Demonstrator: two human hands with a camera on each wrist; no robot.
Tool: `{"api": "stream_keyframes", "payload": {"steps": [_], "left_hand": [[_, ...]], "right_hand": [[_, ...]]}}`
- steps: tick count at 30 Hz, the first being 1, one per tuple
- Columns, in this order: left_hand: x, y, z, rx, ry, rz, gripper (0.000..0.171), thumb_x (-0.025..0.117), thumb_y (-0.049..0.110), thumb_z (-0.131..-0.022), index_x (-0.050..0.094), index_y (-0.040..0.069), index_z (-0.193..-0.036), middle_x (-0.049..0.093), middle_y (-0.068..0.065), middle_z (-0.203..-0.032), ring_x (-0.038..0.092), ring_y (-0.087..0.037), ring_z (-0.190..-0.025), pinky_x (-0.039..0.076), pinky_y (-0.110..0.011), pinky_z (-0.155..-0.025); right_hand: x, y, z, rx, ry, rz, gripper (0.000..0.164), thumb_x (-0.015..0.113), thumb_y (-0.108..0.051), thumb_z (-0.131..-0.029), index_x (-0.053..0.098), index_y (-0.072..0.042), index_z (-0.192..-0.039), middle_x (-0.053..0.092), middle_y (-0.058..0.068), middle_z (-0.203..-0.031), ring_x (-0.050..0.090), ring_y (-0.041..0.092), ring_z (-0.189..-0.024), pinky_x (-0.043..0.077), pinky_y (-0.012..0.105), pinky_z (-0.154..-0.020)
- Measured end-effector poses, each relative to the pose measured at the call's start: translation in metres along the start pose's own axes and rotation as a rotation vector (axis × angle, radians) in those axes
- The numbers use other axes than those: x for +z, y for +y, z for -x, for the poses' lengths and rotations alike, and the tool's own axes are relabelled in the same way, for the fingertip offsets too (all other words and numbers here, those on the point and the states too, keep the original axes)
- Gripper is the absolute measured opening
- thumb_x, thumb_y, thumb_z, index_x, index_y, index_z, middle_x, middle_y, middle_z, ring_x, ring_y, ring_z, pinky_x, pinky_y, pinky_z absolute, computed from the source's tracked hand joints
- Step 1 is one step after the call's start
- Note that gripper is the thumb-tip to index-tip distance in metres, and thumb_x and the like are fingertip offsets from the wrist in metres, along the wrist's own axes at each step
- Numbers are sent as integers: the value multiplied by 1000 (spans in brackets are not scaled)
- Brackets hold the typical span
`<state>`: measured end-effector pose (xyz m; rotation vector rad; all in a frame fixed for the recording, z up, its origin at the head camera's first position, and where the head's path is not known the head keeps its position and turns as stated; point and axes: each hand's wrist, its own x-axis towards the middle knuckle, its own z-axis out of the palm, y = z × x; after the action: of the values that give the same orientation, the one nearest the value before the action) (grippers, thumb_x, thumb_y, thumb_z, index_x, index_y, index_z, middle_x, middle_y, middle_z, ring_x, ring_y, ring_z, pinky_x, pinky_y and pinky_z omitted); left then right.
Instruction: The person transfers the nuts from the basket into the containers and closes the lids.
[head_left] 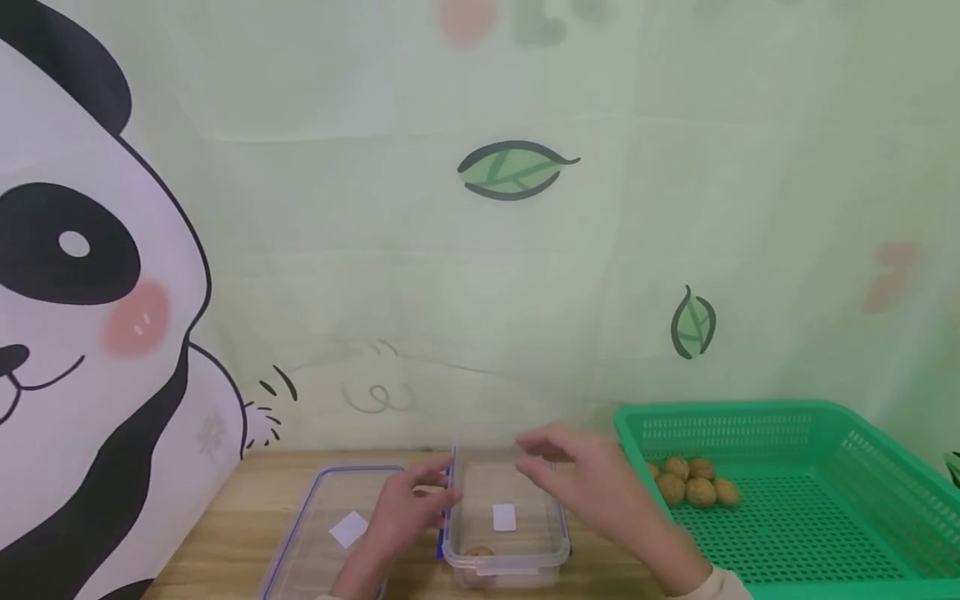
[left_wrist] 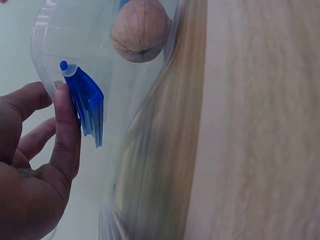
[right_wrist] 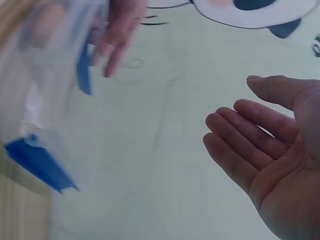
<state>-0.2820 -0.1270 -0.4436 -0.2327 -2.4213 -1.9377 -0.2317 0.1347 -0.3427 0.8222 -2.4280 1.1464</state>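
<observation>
A clear plastic food box (head_left: 506,575) stands on the table with a walnut (left_wrist: 141,31) inside. Its clear lid (head_left: 517,479) bears a white label and lies over the top. My left hand (head_left: 405,508) is at the box's left side; its thumb and forefinger pinch the rim beside a blue latch (left_wrist: 87,102) that hangs outward. To the right of the box, my right hand (head_left: 588,479) has its fingers loosely extended and holds nothing. In the right wrist view its palm and fingers (right_wrist: 245,140) show apart from the box, whose blue latch (right_wrist: 42,165) sticks out.
Left of my left hand lies another clear container (head_left: 322,500) with a blue-edged top and white label. A green basket (head_left: 787,408) at the right holds several walnuts (head_left: 701,490). The wooden table (head_left: 225,533) meets a printed cloth backdrop (head_left: 375,208) behind.
</observation>
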Motion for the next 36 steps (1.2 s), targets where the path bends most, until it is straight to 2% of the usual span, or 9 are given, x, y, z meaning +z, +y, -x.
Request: {"api": "stream_keyframes", "payload": {"steps": [7, 12, 21, 27, 32, 34, 36], "left_hand": [[-2, -2, 2, 18, -6, 25, 57, 79, 4, -92, 59, -6, -145, 66, -27, -122, 73, -30, -88, 67, -35, -68], [-3, -4, 6, 6, 13, 22, 57, 80, 4, -92, 59, -5, -144, 67, -26, -121, 73, -29, -88, 67, -36, -68], [1, -2, 2, 22, 7, 28, 55, 80, 3, -92, 60, -5, -143, 67, -24, -119, 73, -30, -89, 67, -35, -68], [1, -4, 3, 12, 9, 27, 56, 80, 4, -92, 60, -4, -144, 67, -24, -120, 73, -28, -89, 67, -34, -68], [0, -4, 2, 5, 17, 17, 57, 80, 4, -92, 60, -3, -145, 67, -24, -121, 73, -28, -89, 67, -34, -68], [1, -3, 2, 3, 17, 19, 57, 80, 4, -92, 60, -3, -145, 67, -25, -122, 72, -28, -89, 67, -35, -69], [1, -2, 2, 5, 16, 18, 56, 80, 5, -92, 60, -3, -144, 67, -25, -122, 72, -27, -89, 67, -35, -69]], "right_hand": [[-34, -12, 8, -64, 114, 11, 19, 78, -20, -100, 78, -15, -118, 77, -8, -115, 74, 13, -105, 65, 37, -88], [-58, -27, 17, -40, 123, 47, 21, 75, -25, -102, 78, -21, -122, 75, -12, -118, 73, 9, -106, 64, 35, -89], [-108, -31, 12, -95, 154, 80, 25, 72, -15, -104, 76, -22, -127, 75, -8, -123, 73, 11, -108, 58, 18, -90], [-135, -17, 3, 9, 93, 105, 23, 65, -28, -108, 74, -25, -130, 74, -11, -124, 72, 11, -109, 57, 19, -90], [-150, 11, -7, 97, 45, 43, 29, 62, -34, -110, 72, -20, -134, 75, -5, -126, 71, 15, -112, 56, 22, -93], [-155, 25, -10, 145, 27, 11, 33, 61, -36, -110, 71, -18, -136, 74, -2, -127, 71, 16, -112, 56, 32, -100], [-160, 39, -12, 197, 11, -20, 38, 60, -40, -110, 68, -15, -138, 74, 1, -130, 71, 14, -112, 52, 49, -107]]}}
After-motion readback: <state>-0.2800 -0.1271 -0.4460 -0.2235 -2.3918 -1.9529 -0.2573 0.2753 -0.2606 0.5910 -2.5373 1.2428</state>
